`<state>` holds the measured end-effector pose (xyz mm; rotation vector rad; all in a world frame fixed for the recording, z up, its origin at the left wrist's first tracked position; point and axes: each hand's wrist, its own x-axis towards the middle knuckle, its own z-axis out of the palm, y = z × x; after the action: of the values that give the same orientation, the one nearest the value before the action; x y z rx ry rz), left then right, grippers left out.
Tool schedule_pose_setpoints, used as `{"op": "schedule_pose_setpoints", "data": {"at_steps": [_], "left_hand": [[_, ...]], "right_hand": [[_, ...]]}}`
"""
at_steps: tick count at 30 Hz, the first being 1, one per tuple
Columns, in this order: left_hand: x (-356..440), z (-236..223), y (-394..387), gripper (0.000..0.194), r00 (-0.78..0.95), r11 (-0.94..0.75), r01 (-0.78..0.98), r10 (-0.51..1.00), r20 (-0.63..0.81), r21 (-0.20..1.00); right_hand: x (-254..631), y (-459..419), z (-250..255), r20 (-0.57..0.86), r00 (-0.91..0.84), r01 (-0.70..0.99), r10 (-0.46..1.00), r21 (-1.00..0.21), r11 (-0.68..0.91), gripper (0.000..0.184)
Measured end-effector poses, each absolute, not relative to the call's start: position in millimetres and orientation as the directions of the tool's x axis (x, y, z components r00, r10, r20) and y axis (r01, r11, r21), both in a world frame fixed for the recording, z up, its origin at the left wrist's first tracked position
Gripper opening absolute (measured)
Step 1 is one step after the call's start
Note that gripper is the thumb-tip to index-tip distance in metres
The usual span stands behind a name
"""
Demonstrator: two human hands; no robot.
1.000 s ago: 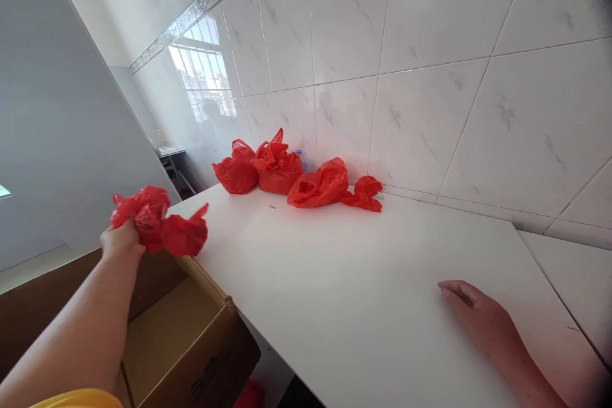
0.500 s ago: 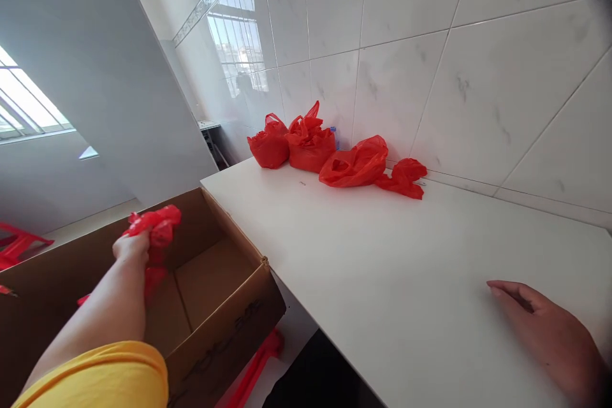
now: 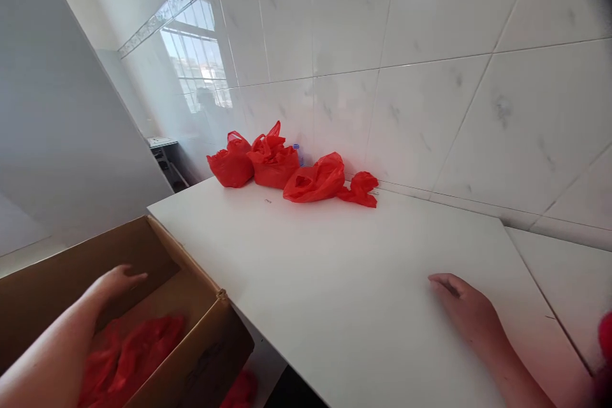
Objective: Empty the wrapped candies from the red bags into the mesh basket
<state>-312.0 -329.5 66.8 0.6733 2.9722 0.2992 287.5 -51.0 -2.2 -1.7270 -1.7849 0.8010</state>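
Note:
My left hand point(image 3: 119, 280) hangs inside the cardboard box point(image 3: 184, 345), open, with its fingers apart and nothing in them. Below it a crumpled red plastic bag point(image 3: 143, 350) lies on the box floor, partly hidden by my forearm. My right hand point(image 3: 461, 303) rests on the white tabletop point(image 3: 335, 268), its thumb and fingertips drawn together around a small gap. Nothing shows in it.
Two full red plastic bags point(image 3: 272, 162) stand at the table's far left by the tiled wall. Beside them lie a loosely bunched red bag point(image 3: 315, 180) and a smaller crumpled one point(image 3: 361, 190). A blue-capped bottle point(image 3: 297, 152) is partly hidden behind. Something red point(image 3: 241, 390) lies under the table edge.
My left hand has let go of the red bag, which now lies in the box. The view has turned right, so the table and bags appear further left. My right hand stays on the table.

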Motion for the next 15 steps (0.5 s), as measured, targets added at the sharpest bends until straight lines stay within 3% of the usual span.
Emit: {"op": "schedule_pose_setpoints", "data": {"at_steps": [2,6,8,10,12,13,14,15], "left_hand": [[-313,97,-295,0.039,-0.821,0.813,0.567,0.571,0.012,0.129],[-236,157,-230,0.046,-0.545,0.530,0.838,0.820,0.175,0.131],[-172,169,-212,0.039,-0.380,0.355,0.918,0.915,0.137,0.176],[-106,164,-207,0.021,-0.121,0.110,0.944,0.993,0.016,0.311],[-46,146,-211,0.013,0.223,-0.136,0.842,0.969,-0.106,0.522],[-19,134,-215,0.017,0.454,-0.290,0.717,0.884,-0.109,0.634],[7,121,-220,0.022,0.704,-0.430,0.518,0.705,-0.083,0.739],[30,109,-226,0.023,0.805,-0.473,0.417,0.588,-0.074,0.776]], "right_hand": [[286,-53,-1,-0.027,-0.050,0.674,0.998,-0.739,0.014,0.032],[284,-55,1,-0.009,-0.056,0.645,0.998,-0.763,0.030,0.030],[283,-56,2,0.019,-0.060,0.628,0.998,-0.777,0.053,0.029],[282,-57,2,0.039,-0.067,0.610,0.997,-0.789,0.072,0.029],[282,-56,3,0.045,-0.074,0.597,0.996,-0.798,0.081,0.028],[283,-56,3,0.048,-0.080,0.591,0.996,-0.802,0.086,0.027],[283,-56,3,0.054,-0.084,0.584,0.995,-0.806,0.093,0.027],[283,-56,3,0.062,-0.091,0.576,0.994,-0.811,0.104,0.027]]}}
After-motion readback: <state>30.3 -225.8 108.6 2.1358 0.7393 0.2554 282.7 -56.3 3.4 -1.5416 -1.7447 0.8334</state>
